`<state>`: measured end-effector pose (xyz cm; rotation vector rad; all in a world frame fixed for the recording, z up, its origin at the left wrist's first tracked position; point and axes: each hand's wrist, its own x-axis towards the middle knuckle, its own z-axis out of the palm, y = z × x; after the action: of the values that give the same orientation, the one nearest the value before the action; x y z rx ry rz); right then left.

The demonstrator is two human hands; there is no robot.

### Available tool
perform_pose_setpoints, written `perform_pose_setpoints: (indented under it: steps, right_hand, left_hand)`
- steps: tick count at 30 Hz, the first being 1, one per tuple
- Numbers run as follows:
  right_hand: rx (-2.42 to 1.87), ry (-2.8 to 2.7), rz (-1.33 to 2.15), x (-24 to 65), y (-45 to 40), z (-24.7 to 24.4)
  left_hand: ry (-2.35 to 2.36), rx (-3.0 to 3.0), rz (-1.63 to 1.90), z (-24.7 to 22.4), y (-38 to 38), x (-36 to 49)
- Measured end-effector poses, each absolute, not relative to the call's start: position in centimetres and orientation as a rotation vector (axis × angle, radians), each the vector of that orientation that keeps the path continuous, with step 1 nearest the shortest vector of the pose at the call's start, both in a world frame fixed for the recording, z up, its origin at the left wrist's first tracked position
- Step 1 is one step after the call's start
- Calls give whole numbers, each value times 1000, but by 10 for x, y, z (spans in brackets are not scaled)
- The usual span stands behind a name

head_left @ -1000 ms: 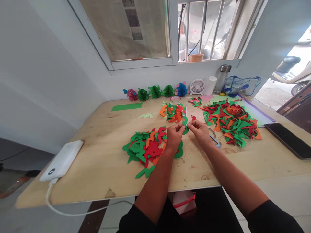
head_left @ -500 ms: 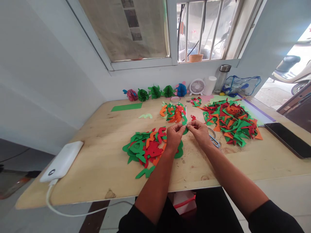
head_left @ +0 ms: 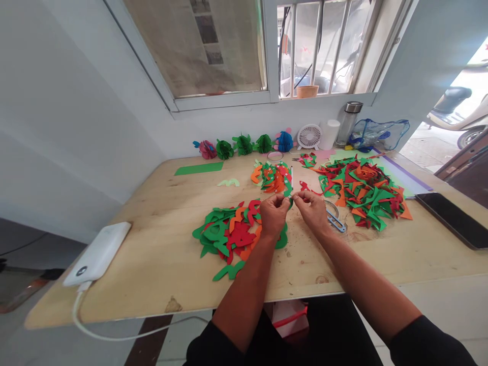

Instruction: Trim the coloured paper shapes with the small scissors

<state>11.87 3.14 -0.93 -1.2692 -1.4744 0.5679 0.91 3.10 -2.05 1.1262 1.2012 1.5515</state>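
My left hand [head_left: 275, 213] pinches a wavy green paper cutout [head_left: 288, 189] between thumb and fingers. The fingertips of my right hand [head_left: 309, 206] are closed close beside it, at a tiny white piece [head_left: 290, 196] on the cutout; whether it is tape or paper I cannot tell. Under and left of my left wrist lies a heap of green, red and orange cutouts [head_left: 219, 231]. Beyond my hands sits a smaller pile of cutouts with white spots [head_left: 272, 177]. A blue-grey utility knife [head_left: 336, 222] and a roll of tape [head_left: 331, 208] lie by my right wrist.
Paper scraps [head_left: 366, 188] are heaped at the right, near a black phone [head_left: 455, 218]. Along the wall stand folded paper figures [head_left: 244, 144], a small white fan [head_left: 309, 136] and a glass bottle [head_left: 348, 124]. A white power bank [head_left: 97, 253] with its cable lies at the left edge.
My hands have shifted slightly left and drawn a little apart, and the tiny white piece between the fingertips shows more clearly. The piles stay as they were.
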Motion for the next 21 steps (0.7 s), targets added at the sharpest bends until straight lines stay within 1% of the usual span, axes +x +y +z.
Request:
perform_pose_setpoints:
  steps: [6,13,21]
  right_hand:
    - [-1358,-1396,604,125,37,-15]
    - [-1232,-1357,794,123,37,-12]
    - [-1208,-1338,809,121,34,-8]
  left_hand:
    - [1289,1149,1601,-10,25,6]
    - [1200,1142,1536,-11,27,6]
    - [1114,1155,1489,-15,28,7]
